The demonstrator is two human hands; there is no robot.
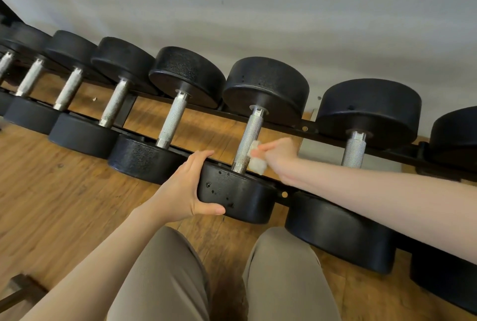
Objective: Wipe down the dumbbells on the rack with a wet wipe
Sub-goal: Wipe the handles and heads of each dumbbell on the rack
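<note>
A row of several black dumbbells with knurled silver handles lies across a low black rack. My left hand grips the near head of the middle dumbbell, thumb underneath and fingers over its top edge. My right hand pinches a crumpled white wet wipe and holds it against the lower right side of that dumbbell's handle. Dark wet spots show on the near head.
Neighbouring dumbbells sit close on both sides, one handle to the left and one to the right. A grey wall rises behind the rack. Wooden floor lies beneath, and my knees in beige trousers are in front.
</note>
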